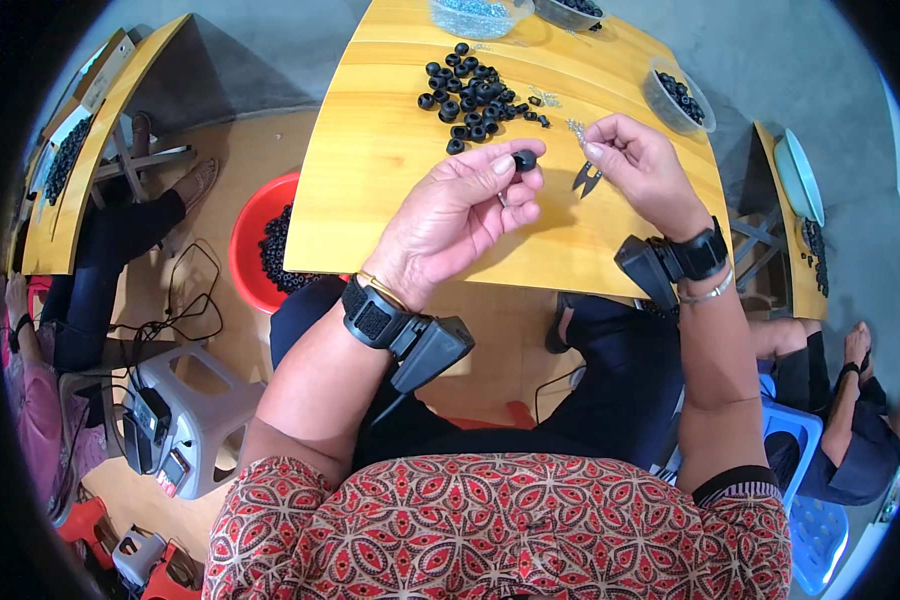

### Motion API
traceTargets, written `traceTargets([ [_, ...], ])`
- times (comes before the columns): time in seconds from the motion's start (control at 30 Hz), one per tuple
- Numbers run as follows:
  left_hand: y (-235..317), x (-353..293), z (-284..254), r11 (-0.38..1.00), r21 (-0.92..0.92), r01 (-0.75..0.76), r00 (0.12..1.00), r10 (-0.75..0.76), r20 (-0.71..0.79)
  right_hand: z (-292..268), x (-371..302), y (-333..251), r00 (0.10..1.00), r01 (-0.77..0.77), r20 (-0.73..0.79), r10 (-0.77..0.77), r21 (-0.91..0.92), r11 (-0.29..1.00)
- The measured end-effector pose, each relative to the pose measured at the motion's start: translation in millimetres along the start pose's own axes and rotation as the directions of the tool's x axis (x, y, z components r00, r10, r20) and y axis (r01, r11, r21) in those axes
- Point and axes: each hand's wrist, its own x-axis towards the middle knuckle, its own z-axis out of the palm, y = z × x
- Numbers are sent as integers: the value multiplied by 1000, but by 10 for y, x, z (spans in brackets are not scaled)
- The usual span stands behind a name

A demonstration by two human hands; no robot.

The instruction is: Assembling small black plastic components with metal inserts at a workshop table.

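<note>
Pinching one black ring [524,160], left hand [460,215]; right hand [638,165] holds one snips [587,178].

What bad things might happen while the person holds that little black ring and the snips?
1. The black ring is pinched only at the left hand's fingertips, so it might slip and roll off the table.
2. The snips hang from the right hand beside the silver chain; they might nick a finger or drop.
3. The ring pile lies loose, so an arm might scatter it.
</note>
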Motion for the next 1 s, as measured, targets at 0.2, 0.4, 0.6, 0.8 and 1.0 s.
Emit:
traceTargets([
  [0.2,-7,-16,60,985,132,-112,994,113,-5,63,-189,-336,994,92,-55,-95,-52,994],
  [0.4,-24,10,33,932,268,-244,969,247,24,95,-251,-455,971,235,0,-240,-203,950],
  [0.6,-9,-7,119,919,305,-250,963,269,-19,120,-272,-542,973,224,10,-232,-304,926],
  [0.8,-1,-17,35,964,194,-183,981,166,101,138,-262,-536,960,269,4,-280,-292,918],
  [1.0,15,-4,25,955,213,-207,978,198,63,146,-267,-559,967,249,15,-256,-294,923],
])
